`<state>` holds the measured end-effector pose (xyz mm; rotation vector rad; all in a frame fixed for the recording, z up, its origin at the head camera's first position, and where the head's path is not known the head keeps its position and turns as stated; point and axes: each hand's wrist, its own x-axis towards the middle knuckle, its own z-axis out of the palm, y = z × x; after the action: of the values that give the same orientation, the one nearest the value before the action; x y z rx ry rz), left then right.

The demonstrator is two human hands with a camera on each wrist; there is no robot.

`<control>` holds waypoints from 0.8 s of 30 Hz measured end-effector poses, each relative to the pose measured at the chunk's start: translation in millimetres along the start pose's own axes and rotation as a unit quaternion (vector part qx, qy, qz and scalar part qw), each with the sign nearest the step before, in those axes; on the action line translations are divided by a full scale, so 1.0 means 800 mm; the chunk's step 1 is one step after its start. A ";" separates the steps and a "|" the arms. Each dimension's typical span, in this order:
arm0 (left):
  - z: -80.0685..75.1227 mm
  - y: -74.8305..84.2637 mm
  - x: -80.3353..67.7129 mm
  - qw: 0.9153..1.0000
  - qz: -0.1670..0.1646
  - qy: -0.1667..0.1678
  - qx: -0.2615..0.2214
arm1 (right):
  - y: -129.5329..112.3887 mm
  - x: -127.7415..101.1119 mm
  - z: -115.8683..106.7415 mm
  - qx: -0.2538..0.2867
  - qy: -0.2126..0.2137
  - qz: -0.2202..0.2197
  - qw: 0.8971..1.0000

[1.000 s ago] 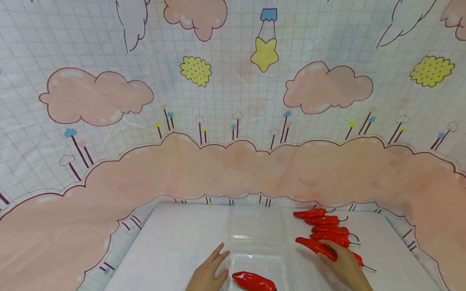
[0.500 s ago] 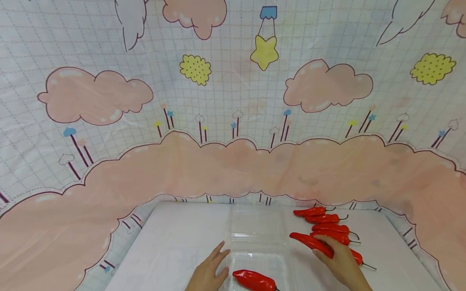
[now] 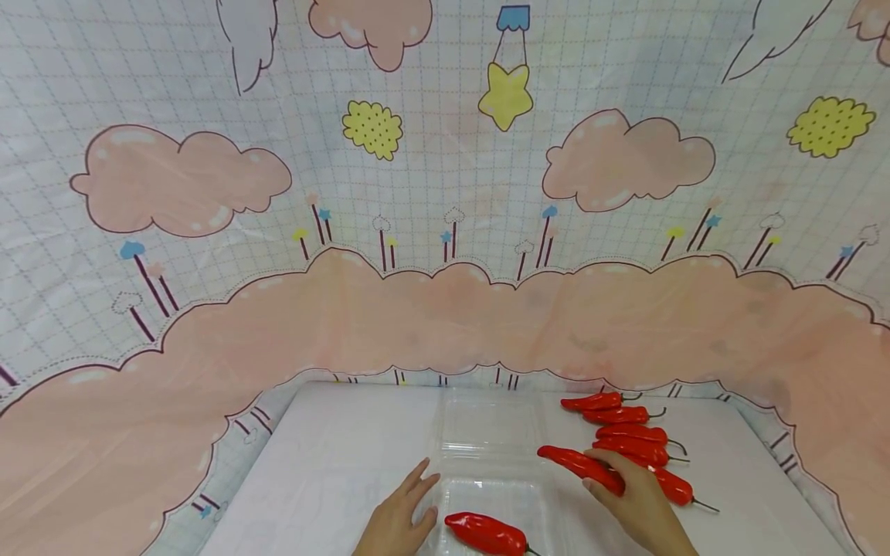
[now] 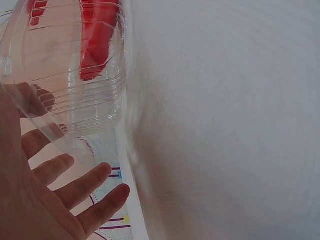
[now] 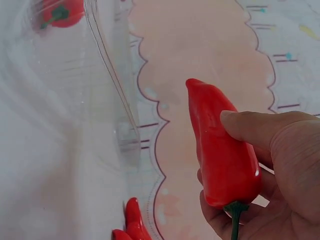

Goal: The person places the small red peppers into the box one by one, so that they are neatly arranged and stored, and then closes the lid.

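My right hand [image 3: 636, 502] pinches a red pepper [image 3: 580, 469] between thumb and fingers, its tip pointing left at the clear tray [image 3: 487, 494] just beside it, where my left hand [image 3: 396, 521] rests with relaxed fingers on the tray's left edge.

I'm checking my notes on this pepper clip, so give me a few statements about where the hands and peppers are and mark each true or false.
1. The right hand grips a red pepper. True.
2. The clear container holds three peppers. False: only one pepper lies inside.
3. The left hand holds a pepper. False: its straight fingers rest against the container's side.
4. More peppers lie on the table right of the container. True.
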<state>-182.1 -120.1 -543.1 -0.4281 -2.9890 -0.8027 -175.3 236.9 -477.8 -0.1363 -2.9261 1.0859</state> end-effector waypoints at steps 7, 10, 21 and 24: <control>0.000 0.001 -0.001 1.000 0.000 -0.001 -0.001 | -0.006 -0.002 0.013 0.015 -0.005 0.003 1.000; 0.000 0.000 -0.001 1.000 0.001 0.003 0.002 | -0.009 -0.003 0.018 0.022 -0.011 0.006 1.000; 0.002 0.000 -0.002 1.000 0.000 0.015 0.006 | -0.022 -0.007 0.034 0.041 -0.024 -0.007 0.999; 0.002 0.000 -0.002 1.000 0.000 0.016 0.005 | -0.026 -0.008 0.038 0.053 -0.032 -0.015 0.998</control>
<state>-180.7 -119.3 -544.8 -0.4111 -2.9621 -0.7856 -171.8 201.0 -487.2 -0.0559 -2.9066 1.2599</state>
